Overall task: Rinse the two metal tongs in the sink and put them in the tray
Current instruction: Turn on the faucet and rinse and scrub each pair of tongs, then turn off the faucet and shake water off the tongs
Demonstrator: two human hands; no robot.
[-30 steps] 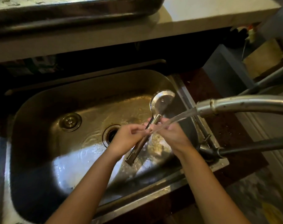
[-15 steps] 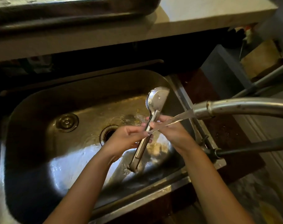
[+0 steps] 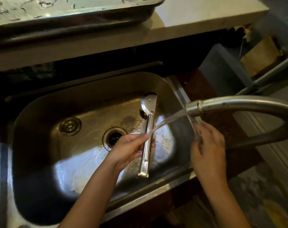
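Note:
My left hand (image 3: pixel 130 149) grips a pair of metal tongs (image 3: pixel 147 139) by the middle, over the steel sink (image 3: pixel 46 162). The tongs point away from me, round heads at the far end, hinge end near the sink's front wall. Water from the faucet spout (image 3: pixel 195 107) runs onto the tongs just above my fingers. My right hand (image 3: pixel 207 145) is off the tongs, blurred, fingers apart, at the sink's right rim below the spout. The metal tray (image 3: pixel 74 23) sits on the counter behind the sink. I see only one pair of tongs.
A drain hole (image 3: pixel 114 138) and a round stopper (image 3: pixel 69 126) lie in the sink bottom. The curved faucet neck (image 3: pixel 255 102) arches in from the right. A pale counter edge (image 3: pixel 189 22) runs behind the sink. Floor clutter lies at far right.
My right hand has let go of the tongs and moved right to the sink's rim. My left hand has turned the tongs more upright in the frame, still under the stream.

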